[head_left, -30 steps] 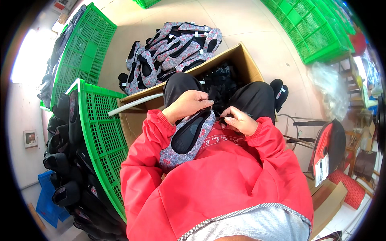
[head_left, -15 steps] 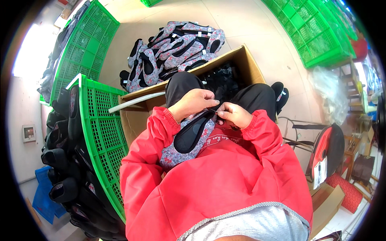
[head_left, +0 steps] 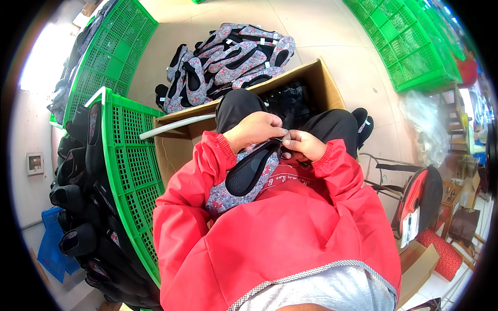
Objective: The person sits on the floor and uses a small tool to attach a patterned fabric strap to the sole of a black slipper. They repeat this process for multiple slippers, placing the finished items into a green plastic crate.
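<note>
A grey slip-on shoe with a red flower pattern and a black lining lies tilted against my lap, its opening facing up. My left hand is closed over the shoe's far end, thumb and fingertips pinched at its edge. Close against those fingertips, my right hand is closed in a pinch too. A thin dark bit shows between the two hands; what it is, and what the right fingers hold, is too small to make out. The fingers hide the shoe's far tip.
Beyond my knees stands an open cardboard box holding dark items. Behind it lies a heap of similar floral shoes. A green crate with black shoes is at my left, a pale tube over the box edge. More green crates stand far right.
My right hand has moved slightly left and up, so its fingertips now meet those of my left hand. The shoe stays in my lap.
</note>
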The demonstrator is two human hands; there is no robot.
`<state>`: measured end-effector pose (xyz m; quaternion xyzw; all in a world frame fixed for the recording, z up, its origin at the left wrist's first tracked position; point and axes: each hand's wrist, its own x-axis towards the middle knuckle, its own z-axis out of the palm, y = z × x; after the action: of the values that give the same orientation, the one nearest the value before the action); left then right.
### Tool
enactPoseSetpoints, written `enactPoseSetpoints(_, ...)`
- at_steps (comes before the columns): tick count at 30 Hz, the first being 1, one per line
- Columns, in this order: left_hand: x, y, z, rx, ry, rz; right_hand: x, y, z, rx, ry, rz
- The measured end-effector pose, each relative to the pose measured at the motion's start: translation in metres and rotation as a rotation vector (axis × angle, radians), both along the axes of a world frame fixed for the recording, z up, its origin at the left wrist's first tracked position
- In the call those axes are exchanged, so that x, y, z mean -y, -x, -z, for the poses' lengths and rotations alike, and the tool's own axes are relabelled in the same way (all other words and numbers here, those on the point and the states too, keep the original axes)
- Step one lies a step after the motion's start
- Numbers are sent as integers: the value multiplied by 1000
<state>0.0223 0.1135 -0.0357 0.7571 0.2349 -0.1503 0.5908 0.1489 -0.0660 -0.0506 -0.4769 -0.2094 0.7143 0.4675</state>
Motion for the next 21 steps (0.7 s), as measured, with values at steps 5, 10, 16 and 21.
enactPoseSetpoints(5, 1, -1, -6, -9, -30, 19, 1, -3, 9, -47, 21, -1)
enactPoseSetpoints(10, 2, -1, -5, -7, -29, 7, 0, -6, 8, -31, 38, -28)
enactPoseSetpoints(16, 4, -3, -19, -67, -9, -4, 1, -7, 9, -18, 63, -27)
enactPoseSetpoints(21, 4, -1, -7, 33, -50, 6, -1, -6, 9, 6, 60, -22)
